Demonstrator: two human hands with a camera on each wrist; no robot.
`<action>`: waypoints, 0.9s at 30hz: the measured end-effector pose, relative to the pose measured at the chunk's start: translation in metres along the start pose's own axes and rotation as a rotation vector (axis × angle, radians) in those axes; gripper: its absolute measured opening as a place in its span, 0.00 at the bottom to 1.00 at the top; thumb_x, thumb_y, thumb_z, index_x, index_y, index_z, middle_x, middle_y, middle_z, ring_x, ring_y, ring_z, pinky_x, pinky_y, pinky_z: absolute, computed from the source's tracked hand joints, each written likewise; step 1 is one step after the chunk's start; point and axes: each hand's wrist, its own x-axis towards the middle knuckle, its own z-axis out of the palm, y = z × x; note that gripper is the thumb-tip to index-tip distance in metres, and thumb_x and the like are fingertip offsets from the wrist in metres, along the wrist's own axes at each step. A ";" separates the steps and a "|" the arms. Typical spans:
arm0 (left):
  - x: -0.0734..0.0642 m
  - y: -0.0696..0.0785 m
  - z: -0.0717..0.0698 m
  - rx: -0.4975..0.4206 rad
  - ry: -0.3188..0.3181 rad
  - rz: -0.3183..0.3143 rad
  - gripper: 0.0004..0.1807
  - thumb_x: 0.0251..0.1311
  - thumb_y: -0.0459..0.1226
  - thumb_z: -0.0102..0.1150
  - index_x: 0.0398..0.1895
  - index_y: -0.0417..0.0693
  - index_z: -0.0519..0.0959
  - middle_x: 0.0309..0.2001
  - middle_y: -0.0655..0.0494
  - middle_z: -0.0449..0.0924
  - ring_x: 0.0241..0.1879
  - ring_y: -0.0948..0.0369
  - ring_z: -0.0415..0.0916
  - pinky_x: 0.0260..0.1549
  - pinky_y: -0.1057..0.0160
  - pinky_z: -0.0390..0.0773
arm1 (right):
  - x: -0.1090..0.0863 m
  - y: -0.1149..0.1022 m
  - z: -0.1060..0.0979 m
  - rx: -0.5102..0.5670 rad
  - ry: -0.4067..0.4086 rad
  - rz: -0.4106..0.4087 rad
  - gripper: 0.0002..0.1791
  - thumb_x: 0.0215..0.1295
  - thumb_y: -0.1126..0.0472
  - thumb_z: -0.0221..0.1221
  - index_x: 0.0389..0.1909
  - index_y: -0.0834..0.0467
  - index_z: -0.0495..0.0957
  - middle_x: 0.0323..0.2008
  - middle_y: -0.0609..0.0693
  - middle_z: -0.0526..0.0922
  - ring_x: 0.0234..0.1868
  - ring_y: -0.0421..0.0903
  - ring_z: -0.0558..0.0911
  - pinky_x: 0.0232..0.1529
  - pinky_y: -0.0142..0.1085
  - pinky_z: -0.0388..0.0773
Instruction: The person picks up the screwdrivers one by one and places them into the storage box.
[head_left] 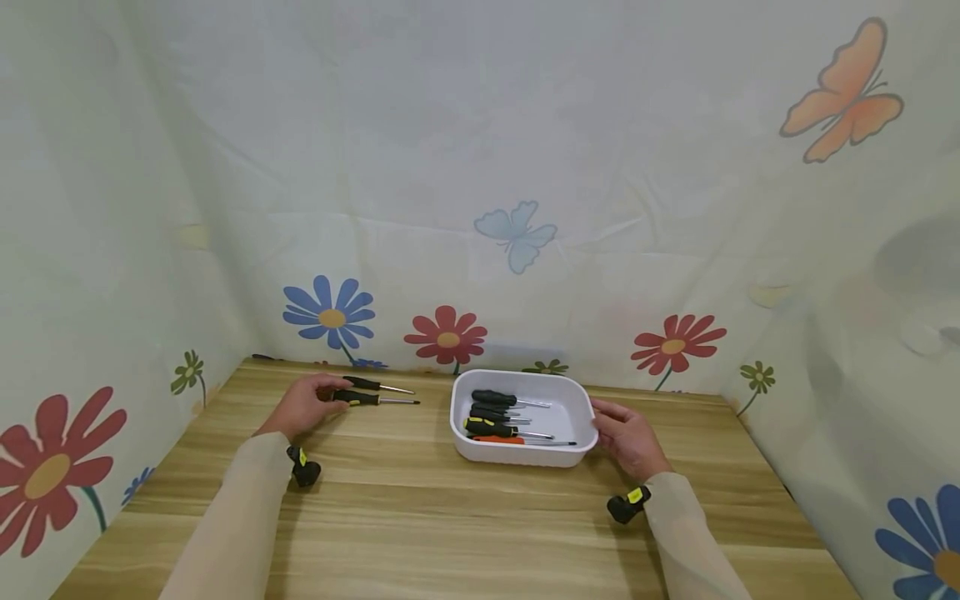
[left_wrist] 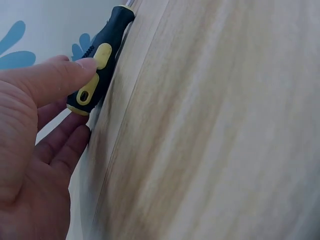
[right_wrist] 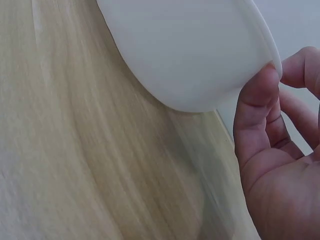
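Note:
My left hand (head_left: 303, 406) pinches the handle of a black-and-yellow screwdriver (head_left: 363, 398) at the table's left back. In the left wrist view the thumb lies on the yellow patch of that screwdriver (left_wrist: 102, 60), with fingers behind the handle. Just behind it lies a second screwdriver (head_left: 367, 383) with a black handle, close to the fingertips. On the other side, my right hand (head_left: 630, 437) pinches the right rim of a white plastic box (head_left: 517, 454). Thumb and fingers meet across the edge of the box (right_wrist: 185, 55) in the right wrist view.
Inside the box lie several screwdrivers, among them a black one (head_left: 495, 397), a black-and-yellow one (head_left: 491, 427) and an orange one (head_left: 502, 439). The wood-grain table (head_left: 442, 533) ends against a flowered curtain (head_left: 525, 317) at the back and sides.

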 end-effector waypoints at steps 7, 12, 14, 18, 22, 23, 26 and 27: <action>0.003 -0.001 0.003 0.045 0.024 0.018 0.18 0.61 0.35 0.71 0.56 0.48 0.85 0.57 0.42 0.84 0.47 0.51 0.78 0.49 0.49 0.77 | -0.003 -0.002 -0.004 0.002 -0.041 -0.019 0.26 0.75 0.65 0.59 0.72 0.63 0.70 0.63 0.56 0.81 0.44 0.43 0.86 0.46 0.33 0.86; 0.003 0.002 0.004 0.047 0.014 0.018 0.18 0.62 0.34 0.71 0.55 0.47 0.86 0.57 0.41 0.83 0.50 0.48 0.79 0.52 0.46 0.78 | -0.004 -0.003 -0.003 0.006 -0.045 -0.011 0.26 0.74 0.66 0.59 0.72 0.63 0.70 0.60 0.55 0.83 0.42 0.42 0.86 0.45 0.33 0.86; 0.003 0.002 0.004 0.045 0.013 0.021 0.17 0.62 0.34 0.70 0.55 0.47 0.86 0.58 0.41 0.84 0.53 0.46 0.80 0.54 0.45 0.78 | -0.004 -0.003 -0.003 0.007 -0.050 -0.005 0.27 0.74 0.66 0.58 0.72 0.63 0.70 0.58 0.53 0.85 0.41 0.42 0.86 0.45 0.33 0.86; 0.003 0.004 0.005 0.045 0.020 0.030 0.15 0.62 0.33 0.70 0.52 0.47 0.87 0.57 0.40 0.84 0.56 0.43 0.79 0.57 0.42 0.77 | -0.002 -0.003 -0.003 0.010 -0.058 0.001 0.27 0.74 0.66 0.58 0.72 0.63 0.70 0.56 0.51 0.86 0.41 0.42 0.85 0.44 0.32 0.86; 0.003 0.003 0.005 0.062 0.035 0.042 0.14 0.61 0.34 0.71 0.50 0.47 0.88 0.56 0.40 0.85 0.57 0.42 0.79 0.58 0.41 0.77 | -0.001 -0.002 -0.004 0.007 -0.060 0.002 0.27 0.74 0.66 0.59 0.72 0.63 0.70 0.57 0.51 0.86 0.42 0.42 0.86 0.45 0.32 0.86; 0.004 0.003 0.005 0.063 0.037 0.043 0.13 0.61 0.34 0.71 0.50 0.48 0.88 0.56 0.40 0.85 0.57 0.42 0.79 0.58 0.40 0.76 | -0.001 -0.002 -0.004 0.003 -0.061 0.000 0.27 0.74 0.66 0.59 0.72 0.63 0.70 0.57 0.51 0.85 0.42 0.42 0.86 0.45 0.32 0.86; 0.004 0.001 0.006 0.067 0.044 0.044 0.13 0.60 0.35 0.72 0.49 0.49 0.89 0.56 0.41 0.85 0.57 0.42 0.79 0.59 0.40 0.76 | 0.000 -0.001 -0.005 0.004 -0.064 -0.005 0.26 0.74 0.67 0.58 0.72 0.63 0.70 0.58 0.52 0.85 0.43 0.42 0.86 0.46 0.33 0.86; 0.005 0.000 0.006 0.065 0.046 0.044 0.13 0.60 0.35 0.72 0.49 0.50 0.89 0.56 0.41 0.85 0.57 0.42 0.79 0.59 0.40 0.76 | 0.001 0.000 -0.005 0.005 -0.066 -0.006 0.26 0.75 0.67 0.58 0.72 0.63 0.69 0.58 0.52 0.85 0.43 0.42 0.86 0.46 0.33 0.86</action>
